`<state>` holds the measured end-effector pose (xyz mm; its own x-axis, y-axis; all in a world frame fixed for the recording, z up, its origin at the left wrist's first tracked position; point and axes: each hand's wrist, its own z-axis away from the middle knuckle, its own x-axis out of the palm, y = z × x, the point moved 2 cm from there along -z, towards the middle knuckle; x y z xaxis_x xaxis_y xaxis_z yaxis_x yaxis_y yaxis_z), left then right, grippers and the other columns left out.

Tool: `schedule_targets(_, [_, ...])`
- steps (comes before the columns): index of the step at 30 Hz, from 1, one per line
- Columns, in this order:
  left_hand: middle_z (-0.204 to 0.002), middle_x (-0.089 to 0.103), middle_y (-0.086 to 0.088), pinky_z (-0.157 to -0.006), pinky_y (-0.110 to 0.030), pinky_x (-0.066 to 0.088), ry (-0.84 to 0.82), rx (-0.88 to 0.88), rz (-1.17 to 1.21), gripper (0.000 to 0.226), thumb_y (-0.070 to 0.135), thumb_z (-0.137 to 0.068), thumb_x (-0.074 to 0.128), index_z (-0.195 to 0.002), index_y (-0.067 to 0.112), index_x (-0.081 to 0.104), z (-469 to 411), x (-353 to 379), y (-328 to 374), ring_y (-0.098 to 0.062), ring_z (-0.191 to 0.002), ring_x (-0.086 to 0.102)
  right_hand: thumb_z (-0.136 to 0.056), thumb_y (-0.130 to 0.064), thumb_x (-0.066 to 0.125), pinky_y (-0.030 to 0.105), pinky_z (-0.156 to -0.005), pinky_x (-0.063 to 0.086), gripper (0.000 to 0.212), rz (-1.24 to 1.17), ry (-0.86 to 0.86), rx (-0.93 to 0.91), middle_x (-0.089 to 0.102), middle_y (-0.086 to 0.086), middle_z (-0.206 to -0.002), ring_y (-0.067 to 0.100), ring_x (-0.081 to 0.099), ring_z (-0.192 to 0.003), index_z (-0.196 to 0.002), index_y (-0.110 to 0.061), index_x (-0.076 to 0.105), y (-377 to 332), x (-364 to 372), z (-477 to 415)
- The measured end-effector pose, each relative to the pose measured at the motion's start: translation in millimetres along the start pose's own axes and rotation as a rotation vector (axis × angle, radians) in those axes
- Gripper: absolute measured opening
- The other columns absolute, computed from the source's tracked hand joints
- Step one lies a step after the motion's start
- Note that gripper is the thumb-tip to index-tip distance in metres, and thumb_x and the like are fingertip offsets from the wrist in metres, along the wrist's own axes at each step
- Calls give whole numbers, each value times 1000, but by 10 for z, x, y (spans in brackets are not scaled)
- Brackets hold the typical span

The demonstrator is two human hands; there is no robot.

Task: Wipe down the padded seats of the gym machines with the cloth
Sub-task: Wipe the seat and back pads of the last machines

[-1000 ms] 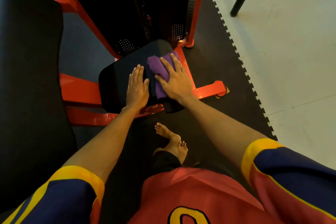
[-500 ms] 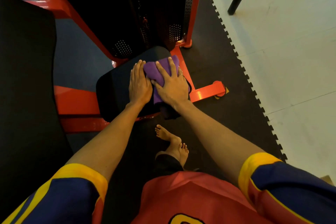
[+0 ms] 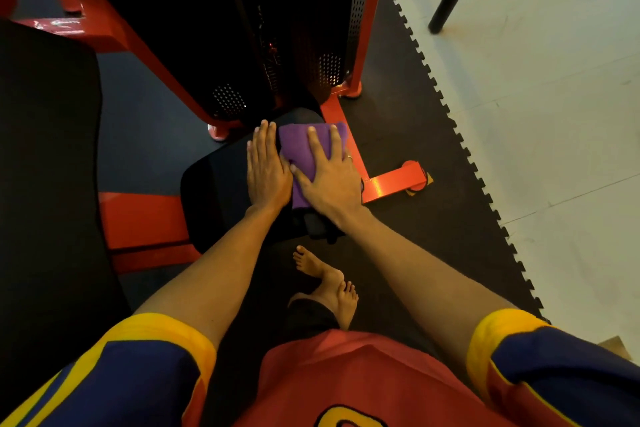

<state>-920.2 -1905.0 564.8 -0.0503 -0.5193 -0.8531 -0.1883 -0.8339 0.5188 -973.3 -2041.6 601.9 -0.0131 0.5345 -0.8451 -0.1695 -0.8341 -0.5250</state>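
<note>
Wiping: from the head view, the right hand [image 3: 329, 180] lies flat on the purple cloth [image 3: 299, 149], fingers straight, pressing it down.
Cloth: on the far right part of the black seat [image 3: 214, 191], near its edge.
Left hand [image 3: 266, 173]: flat and open on the seat, just beside the cloth, holding nothing.
Do it well: I'd press evenly, use long strokes, and reach the bare part past the left hand too.

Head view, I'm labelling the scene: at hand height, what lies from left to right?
Big black pad → black seat → left hand → right hand pressing the purple cloth → red frame foot → black floor mat → pale floor.
</note>
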Motion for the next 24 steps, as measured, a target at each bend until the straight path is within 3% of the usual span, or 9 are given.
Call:
schedule_targets(4, [-169,8,-12,-128,-42,6,-13,-18,-26,71,32,-108,46,-161,4,6,1,68,-77,-20,-156,4,-95,-71,30,59,-122,24,78,69,-61,-161,15,13,-170,45,22,-151,-162,-30,26,-31,69,-521])
schedule_targets(6, [-168,12,-14,-128,-44,8,-9,-11,-44,66,30,-109,42,-160,3,10,24,75,-82,-21,-156,6,-91,-73,31,58,-119,29,79,63,-121,-171,20,10,-168,43,28,-149,-159,-33,30,16,53,-741])
schedule_targets(9, [-169,10,-11,-128,-43,5,5,9,-14,59,25,-111,34,-161,6,11,17,57,-39,-20,-157,5,-90,-71,48,52,-106,45,77,-33,-114,-62,31,5,-160,41,47,-134,-156,-36,32,5,-28,-895])
schedule_targets(11, [-169,7,-9,-128,-45,5,17,15,-12,61,26,-110,37,-161,8,8,15,54,-21,-19,-157,2,-93,-69,52,51,-107,45,79,-79,-100,-11,29,7,-161,41,46,-135,-159,-31,29,-10,-40,-849])
schedule_targets(14, [-167,-5,-10,-128,-43,-1,-46,26,-98,88,37,-99,60,-160,4,4,56,65,-36,-22,-156,-4,-97,-72,36,57,-121,26,81,51,-77,-110,16,12,-169,44,24,-151,-163,-28,18,-2,53,-680])
schedule_targets(16, [-166,-6,-11,-126,-35,-10,-86,8,-118,103,45,-92,68,-159,2,2,75,67,-46,-21,-155,-6,-97,-77,22,61,-123,19,80,119,-92,-170,18,10,-170,42,17,-154,-163,-32,17,-6,92,-733])
schedule_targets(18, [-167,1,-14,-126,-35,-10,-79,-15,-128,102,47,-93,64,-159,5,-1,69,56,-30,-21,-155,-5,-95,-81,14,62,-123,16,82,165,-138,-196,27,9,-167,42,15,-155,-161,-33,24,-46,92,-917])
schedule_targets(21, [-167,2,-11,-127,-38,-8,-32,-73,-124,89,39,-99,56,-158,7,-1,48,29,15,-24,-156,-1,-94,-81,22,56,-118,31,80,226,-204,-214,51,10,-149,41,36,-145,-147,-27,49,-200,-13,-1229])
schedule_targets(24, [-169,5,-8,-128,-43,-1,-21,-112,-67,76,26,-101,49,-160,9,4,20,-10,26,-22,-157,0,-93,-79,36,45,-94,50,70,280,-317,-159,66,8,-126,34,62,-115,-127,-23,62,-364,-148,-1469])
